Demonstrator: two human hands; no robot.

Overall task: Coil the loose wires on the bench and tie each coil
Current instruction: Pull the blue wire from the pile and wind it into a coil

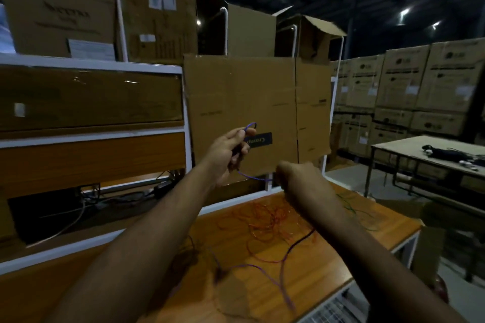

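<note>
Purple wire (254,178) stretches between left hand (227,155) and right hand (296,178).

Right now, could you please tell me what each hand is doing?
Left hand: fingers curled round a loop of the purple wire.
Right hand: fingers pinching the same purple wire.

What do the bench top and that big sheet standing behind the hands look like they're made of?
The bench top looks like wood or wood-look laminate: orange-brown, visible grain, slight sheen, so which one stays open. The sheet looks like plain corrugated cardboard: matte brown, with fold creases. The purple wire held between both hands looks plastic-sheathed, judging by its smooth colour.
</note>
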